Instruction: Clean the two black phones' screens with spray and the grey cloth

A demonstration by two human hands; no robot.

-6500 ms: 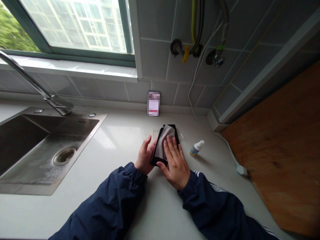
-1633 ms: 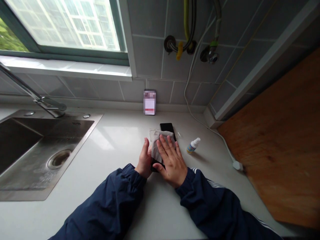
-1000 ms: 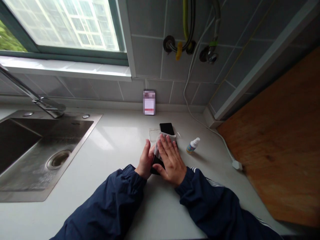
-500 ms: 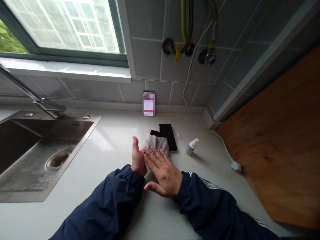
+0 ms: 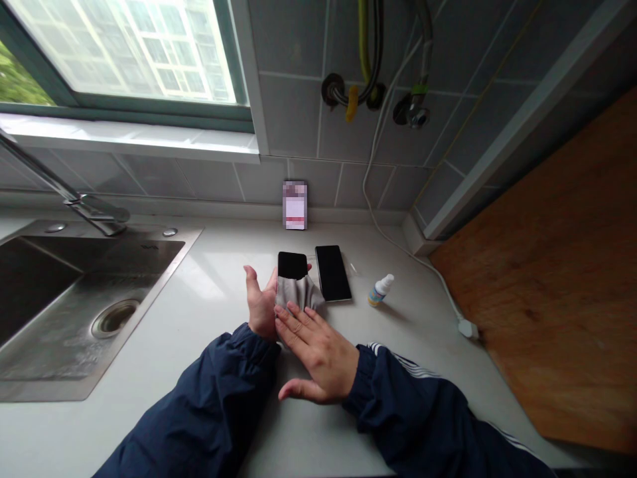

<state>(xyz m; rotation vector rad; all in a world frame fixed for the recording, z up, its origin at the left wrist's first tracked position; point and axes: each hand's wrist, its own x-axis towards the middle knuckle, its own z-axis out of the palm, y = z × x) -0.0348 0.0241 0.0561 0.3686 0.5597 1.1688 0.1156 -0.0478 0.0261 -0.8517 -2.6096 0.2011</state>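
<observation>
A black smartphone [image 5: 292, 264] rests in my left hand [image 5: 262, 307], its upper part bare. The left thumb sticks out to the side, and one fingertip shows at the phone's right edge. A grey cloth [image 5: 297, 292] covers the lower part of the phone. My right hand [image 5: 317, 350] lies flat over the cloth's near end, fingers stretched and thumb apart. Just right of the cloth, a second, larger black phone [image 5: 333, 272] lies on the counter. A small white spray bottle [image 5: 381, 290] with a blue and yellow label stands farther right.
A steel sink [image 5: 134, 318] with a faucet [image 5: 94, 212] is at the left. A pixelated card or screen [image 5: 295, 206] leans on the tiled wall behind the white counter [image 5: 199, 358]. A white cable with a plug [image 5: 468, 328] runs down at the right, near a wooden panel [image 5: 562, 279].
My left hand and the smartphone have shifted left. More of the phone's black surface shows above the cloth, as my right hand and the cloth have slid slightly toward me.
</observation>
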